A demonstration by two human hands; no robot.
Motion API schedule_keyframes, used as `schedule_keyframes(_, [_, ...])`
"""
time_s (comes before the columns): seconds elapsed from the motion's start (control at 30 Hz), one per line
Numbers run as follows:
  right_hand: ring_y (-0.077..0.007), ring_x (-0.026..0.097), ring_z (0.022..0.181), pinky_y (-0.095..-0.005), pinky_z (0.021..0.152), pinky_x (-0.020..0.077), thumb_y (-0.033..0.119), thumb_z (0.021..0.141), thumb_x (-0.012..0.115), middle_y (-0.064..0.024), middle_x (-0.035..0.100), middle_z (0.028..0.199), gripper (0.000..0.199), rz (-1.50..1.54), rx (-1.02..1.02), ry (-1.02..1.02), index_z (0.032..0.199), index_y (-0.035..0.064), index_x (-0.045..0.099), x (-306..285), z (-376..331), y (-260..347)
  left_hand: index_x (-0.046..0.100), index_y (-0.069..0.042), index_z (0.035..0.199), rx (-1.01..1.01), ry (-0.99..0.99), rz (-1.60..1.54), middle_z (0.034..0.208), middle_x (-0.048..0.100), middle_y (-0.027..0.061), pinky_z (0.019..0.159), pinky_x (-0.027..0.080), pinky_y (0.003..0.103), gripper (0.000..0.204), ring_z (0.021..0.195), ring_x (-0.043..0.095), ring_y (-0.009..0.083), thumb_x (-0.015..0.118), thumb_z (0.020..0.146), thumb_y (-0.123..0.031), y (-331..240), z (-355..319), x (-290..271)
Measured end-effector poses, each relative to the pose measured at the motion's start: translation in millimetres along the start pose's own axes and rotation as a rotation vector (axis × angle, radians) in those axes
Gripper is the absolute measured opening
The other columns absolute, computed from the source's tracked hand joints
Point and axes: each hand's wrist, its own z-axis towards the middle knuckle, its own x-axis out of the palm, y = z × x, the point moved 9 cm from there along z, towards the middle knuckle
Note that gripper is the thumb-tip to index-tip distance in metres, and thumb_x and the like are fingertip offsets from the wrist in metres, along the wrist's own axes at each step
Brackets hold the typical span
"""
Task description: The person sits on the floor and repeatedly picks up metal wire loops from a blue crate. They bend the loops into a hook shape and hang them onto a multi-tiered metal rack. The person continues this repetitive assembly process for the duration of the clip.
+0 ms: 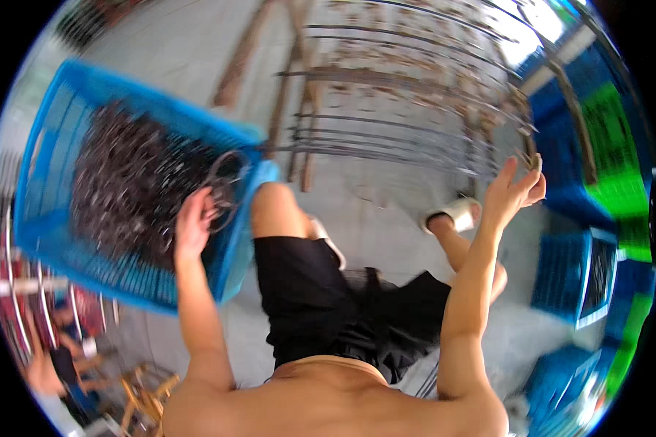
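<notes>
The blue basket (49, 167) holds a heap of dark, glossy pieces (127, 182). At its right inner side, the left hand (192, 224) hangs with fingers loosely curled beside thin loops (226, 180); blur hides whether it grips them. Well right of the basket, the right hand (512, 195) has its fingers bent near a rack (386, 78); whether it holds anything cannot be told.

the grey floor (386, 244) lies beneath bright light (536, 33).
</notes>
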Motion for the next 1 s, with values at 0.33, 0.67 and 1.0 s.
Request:
schedule_keyframes(0.33, [-0.0279, 0.059, 0.089, -0.0438, 0.088, 0.0399, 0.018, 0.078, 0.063, -0.0096, 0.062, 0.086, 0.021, 1.175, -0.846, 1.245, 0.099, 0.0121, 0.063, 77.1, -245.5, 356.3, 0.06, 0.001, 0.104, 0.074, 0.397, 0.081, 0.073, 0.05, -0.0025, 0.052, 0.028, 0.018, 0.032, 0.061, 0.041, 0.0054, 0.053, 0.092, -0.028, -8.6, 4.4, 16.1])
schedule_keyframes(0.67, [-0.0091, 0.042, 0.04, -0.0248, 0.035, 0.0399, 0.016, 0.093, 0.049, -0.0018, 0.045, 0.056, 0.011, 1.307, 0.68, 0.336, 0.091, 0.0076, 0.042, 63.0, -86.5, 33.5, 0.055, -0.006, 0.111, 0.227, -0.104, 0.203, 0.103, 0.053, -0.0016, 0.063, 0.037, 0.017, 0.031, 0.081, 0.045, 0.0049, 0.058, 0.081, 0.001, 12.9, 28.3, -51.3])
schedule_keyframes(1.0, [-0.0044, 0.035, 0.048, -0.0226, 0.043, 0.0296, 0.019, 0.092, 0.05, 0.0043, 0.043, 0.06, 0.019, 0.66, 0.792, 0.096, 0.082, 0.0042, 0.056, 62.7, -50.1, -109.3, 0.05, -0.001, 0.115, 0.417, -0.405, 0.479, 0.113, 0.054, 0.0065, 0.079, 0.042, 0.025, 0.033, 0.098, 0.053, 0.0153, 0.051, 0.083, 0.004, -16.6, 18.4, -53.4])
